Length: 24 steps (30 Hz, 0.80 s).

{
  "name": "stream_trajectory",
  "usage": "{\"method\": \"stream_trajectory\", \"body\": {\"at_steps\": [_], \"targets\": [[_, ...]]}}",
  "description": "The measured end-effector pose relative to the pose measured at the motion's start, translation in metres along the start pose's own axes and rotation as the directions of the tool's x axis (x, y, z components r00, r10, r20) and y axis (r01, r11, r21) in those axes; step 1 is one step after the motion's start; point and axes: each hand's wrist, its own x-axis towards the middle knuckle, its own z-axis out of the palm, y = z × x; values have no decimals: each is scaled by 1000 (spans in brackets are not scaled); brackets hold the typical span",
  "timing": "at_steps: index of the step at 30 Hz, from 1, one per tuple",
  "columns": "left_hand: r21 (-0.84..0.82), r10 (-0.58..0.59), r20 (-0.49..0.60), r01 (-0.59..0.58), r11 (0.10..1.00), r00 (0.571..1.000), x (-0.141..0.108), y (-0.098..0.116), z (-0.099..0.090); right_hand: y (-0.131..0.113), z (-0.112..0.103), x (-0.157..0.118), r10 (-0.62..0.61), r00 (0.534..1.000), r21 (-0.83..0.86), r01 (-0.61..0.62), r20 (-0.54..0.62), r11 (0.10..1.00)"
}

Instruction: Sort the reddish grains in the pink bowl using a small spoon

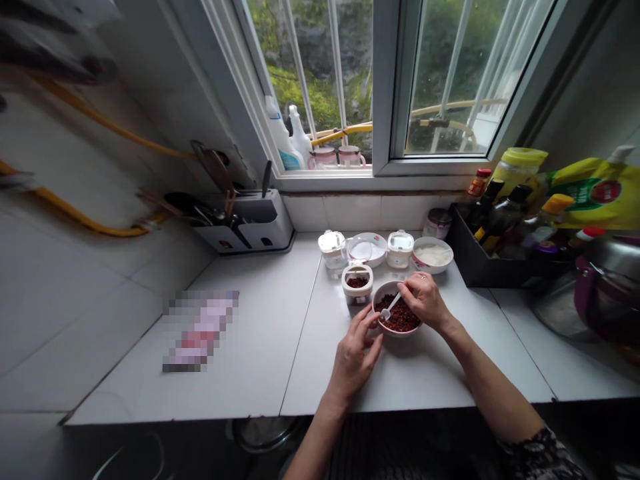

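Observation:
Near the middle of the white counter stands a bowl [399, 332] of dark red, grainy pieces. My right hand [424, 300] is closed on a small white spoon [393, 305], whose scoop is over the bowl's left part. My left hand [356, 353] is at the bowl's left rim with its fingers apart, near the scoop. Just behind it is a small clear jar [357, 285] with similar red pieces. Farther back are two white-lidded jars [332, 248] [400, 249], a bowl of white powder [367, 249] and a bowl of pale white contents [433, 255].
A black bin of bottles [480, 261] stands at the back right, with a metal pot [565, 300] near it. A utensil holder [265, 223] is at the back left. A blurred-out flat object [201, 332] lies on the left. The counter's front edge [200, 420] is close.

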Motion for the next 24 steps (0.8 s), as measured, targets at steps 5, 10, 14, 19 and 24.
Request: {"method": "stream_trajectory", "body": {"at_steps": [5,10,14,19,24], "targets": [[-12,2,-4,-2,1000,1000,0,-1,0,3,-3,1,34,999,6,-34,-28,999],[8,12,-5,-12,1000,1000,0,-1,0,4,-3,2,42,998,9,-42,-39,999],[10,24,-7,-24,1000,1000,0,-1,0,2,-5,2,26,998,-12,-26,-53,1000],[3,-3,-12,3,1000,1000,0,-2,1,0,-7,1,18,999,-42,-20,-47,999],[-12,-14,-10,13,1000,1000,-1,-3,1,2,-5,1,33,998,-42,-35,-50,998]]}}
